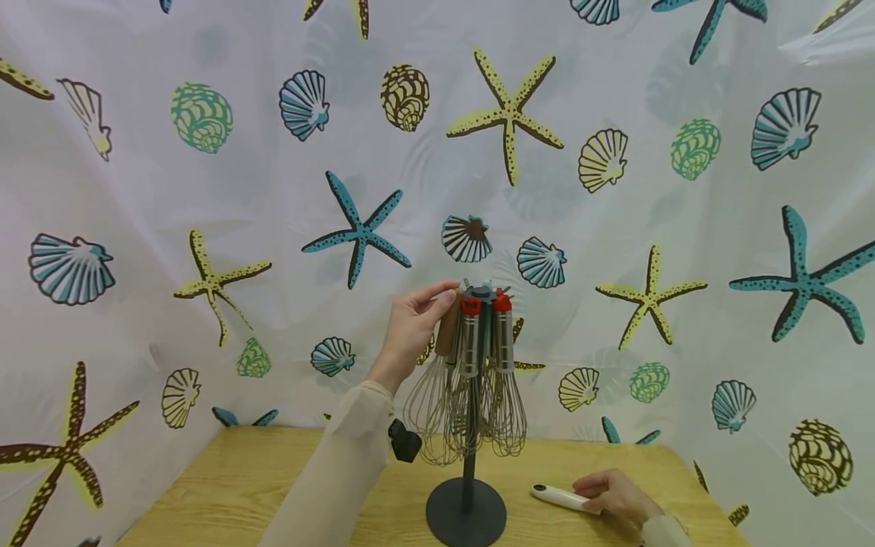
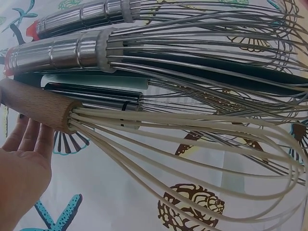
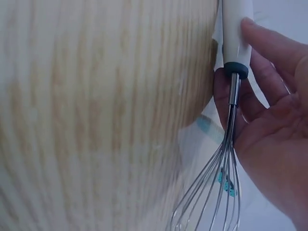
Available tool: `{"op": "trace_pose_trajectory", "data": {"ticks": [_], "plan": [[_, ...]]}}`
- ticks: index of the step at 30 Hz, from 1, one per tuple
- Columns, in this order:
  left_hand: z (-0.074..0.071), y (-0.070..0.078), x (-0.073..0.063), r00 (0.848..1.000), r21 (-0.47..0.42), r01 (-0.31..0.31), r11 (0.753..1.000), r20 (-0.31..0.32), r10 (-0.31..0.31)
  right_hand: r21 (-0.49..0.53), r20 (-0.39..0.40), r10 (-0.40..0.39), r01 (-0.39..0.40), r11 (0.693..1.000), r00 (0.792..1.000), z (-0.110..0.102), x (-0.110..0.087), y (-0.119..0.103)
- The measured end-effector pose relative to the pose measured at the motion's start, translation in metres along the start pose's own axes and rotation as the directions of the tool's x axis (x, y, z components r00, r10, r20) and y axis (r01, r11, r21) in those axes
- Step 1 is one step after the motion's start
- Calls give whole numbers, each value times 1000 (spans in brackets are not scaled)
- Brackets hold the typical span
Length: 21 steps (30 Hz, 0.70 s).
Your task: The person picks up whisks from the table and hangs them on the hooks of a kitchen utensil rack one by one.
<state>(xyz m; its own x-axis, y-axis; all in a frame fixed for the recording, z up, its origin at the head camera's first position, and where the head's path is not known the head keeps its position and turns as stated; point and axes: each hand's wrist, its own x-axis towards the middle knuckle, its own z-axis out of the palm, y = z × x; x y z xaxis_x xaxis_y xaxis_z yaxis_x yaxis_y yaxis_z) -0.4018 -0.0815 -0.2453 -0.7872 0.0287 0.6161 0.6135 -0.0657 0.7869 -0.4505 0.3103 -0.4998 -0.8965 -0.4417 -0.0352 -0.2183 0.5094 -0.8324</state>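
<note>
My left hand [image 1: 412, 328] holds the wooden handle of a whisk [image 1: 447, 328] at the top of a dark rotating-style stand [image 1: 447, 516]. In the left wrist view the fingers lie behind that handle, and the whisk's cream-coloured loops [image 2: 192, 159] spread to the right. Beside it hang several other whisks, among them steel-handled whisks [image 1: 504, 338] with red ends. Low at the right, my right hand [image 1: 620, 495] grips a whisk with a white handle [image 1: 557, 496]. The right wrist view shows thumb and fingers around this handle, above its thin wire loops [image 3: 226, 168].
The stand's round base sits on a light wooden table [image 1: 239, 471]. Behind it hangs a white curtain [image 1: 424, 175] printed with starfish and shells. A small black object [image 1: 405, 441] shows next to the left forearm.
</note>
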Motion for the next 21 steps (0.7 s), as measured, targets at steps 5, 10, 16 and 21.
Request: {"op": "trace_pose_trajectory", "data": {"ticks": [5, 10, 16, 21], "plan": [[-1, -1, 0, 1000, -19, 3, 1000, 6, -3, -80, 2, -13, 13, 997, 1000, 4, 2, -3], [0, -1, 0, 1000, -12, 0, 1000, 6, 0, -108, -26, 3, -6, 994, 1000, 7, 4, -2], [1, -1, 0, 1000, -17, -7, 1000, 9, 8, -99, -22, 0, -3, 995, 1000, 6, 3, -3], [0, -1, 0, 1000, -21, -11, 1000, 2, 11, -71, -64, 71, -76, 995, 995, 8, 5, -12]]}}
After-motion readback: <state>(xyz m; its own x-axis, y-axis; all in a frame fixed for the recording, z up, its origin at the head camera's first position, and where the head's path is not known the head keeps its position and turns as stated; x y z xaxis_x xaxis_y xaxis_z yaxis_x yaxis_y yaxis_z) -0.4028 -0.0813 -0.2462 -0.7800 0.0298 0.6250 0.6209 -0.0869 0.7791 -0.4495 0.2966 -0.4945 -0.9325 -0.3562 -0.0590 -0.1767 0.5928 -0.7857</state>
